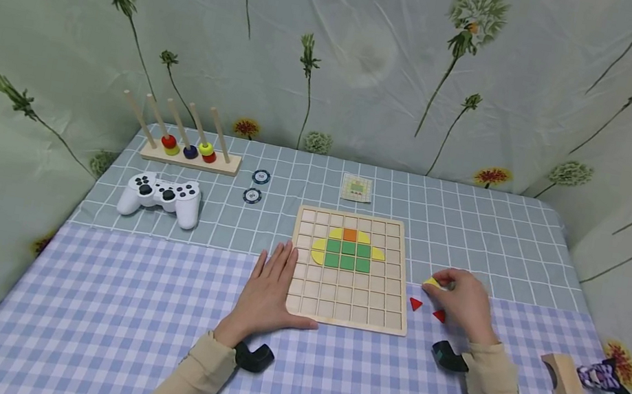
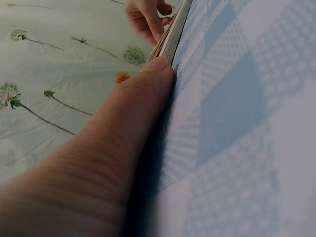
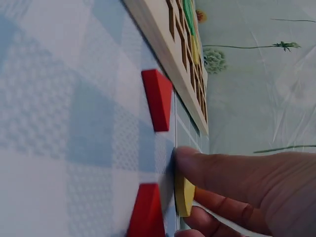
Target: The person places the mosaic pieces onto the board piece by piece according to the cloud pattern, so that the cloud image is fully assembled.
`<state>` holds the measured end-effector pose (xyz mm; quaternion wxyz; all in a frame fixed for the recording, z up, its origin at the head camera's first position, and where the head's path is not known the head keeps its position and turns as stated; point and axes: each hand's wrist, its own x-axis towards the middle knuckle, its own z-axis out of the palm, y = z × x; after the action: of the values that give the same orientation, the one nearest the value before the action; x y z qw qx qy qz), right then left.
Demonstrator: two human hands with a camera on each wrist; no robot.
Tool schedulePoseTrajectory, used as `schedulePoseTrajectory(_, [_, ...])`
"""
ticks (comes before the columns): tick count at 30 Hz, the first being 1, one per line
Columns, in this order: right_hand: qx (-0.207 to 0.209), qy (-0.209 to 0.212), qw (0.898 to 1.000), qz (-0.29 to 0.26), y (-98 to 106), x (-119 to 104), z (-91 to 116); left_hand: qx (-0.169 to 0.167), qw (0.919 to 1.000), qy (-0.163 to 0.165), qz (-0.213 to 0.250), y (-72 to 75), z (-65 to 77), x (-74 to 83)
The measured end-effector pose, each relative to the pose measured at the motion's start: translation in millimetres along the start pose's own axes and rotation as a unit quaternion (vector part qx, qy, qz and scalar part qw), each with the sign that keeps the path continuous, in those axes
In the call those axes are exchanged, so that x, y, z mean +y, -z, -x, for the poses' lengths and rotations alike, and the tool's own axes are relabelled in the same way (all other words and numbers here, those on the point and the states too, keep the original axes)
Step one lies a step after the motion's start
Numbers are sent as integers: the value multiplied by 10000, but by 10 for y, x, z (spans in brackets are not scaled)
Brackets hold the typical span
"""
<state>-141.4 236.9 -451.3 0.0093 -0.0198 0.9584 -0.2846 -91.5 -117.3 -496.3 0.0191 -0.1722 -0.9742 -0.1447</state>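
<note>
A square wooden grid board [image 1: 343, 296] lies at mid-table, with green, yellow and orange pieces set in its upper cells. My left hand [image 1: 267, 290] is spread flat at the board's lower left corner, its thumb along the near edge; the left wrist view shows the thumb [image 2: 133, 98] against the board's side. Right of the board, my right hand [image 1: 464, 304] pinches a yellow piece [image 3: 184, 195] between thumb and fingers, low at the tabletop. Two red triangular pieces lie close by, one red piece [image 1: 415, 304] beside the board and another red piece [image 1: 440, 315] under the hand.
A small pattern card [image 1: 357, 188] lies behind the board. At the left are a white game controller [image 1: 161, 197], two round chips [image 1: 252, 196] and a peg stand [image 1: 190, 161] with coloured beads. An arched wooden block [image 1: 564, 376] and a purple figure [image 1: 604, 376] sit far right.
</note>
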Motion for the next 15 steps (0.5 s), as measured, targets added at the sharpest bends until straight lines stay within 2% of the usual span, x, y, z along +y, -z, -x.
schedulePoseTrajectory(3, [-18, 104, 9999, -101, -24, -12, -3, 10, 10000, -5, -3, -3, -2, 0])
schedulePoseTrajectory(8, [-126, 287, 9979, -563, -55, -19, -11, -16, 10000, -6, 12, -4, -2, 0])
schedulePoseTrajectory(15, [-302, 302, 9935, -1051, -65, -53, -45, 85, 10000, -35, 1, -2, 1, 1])
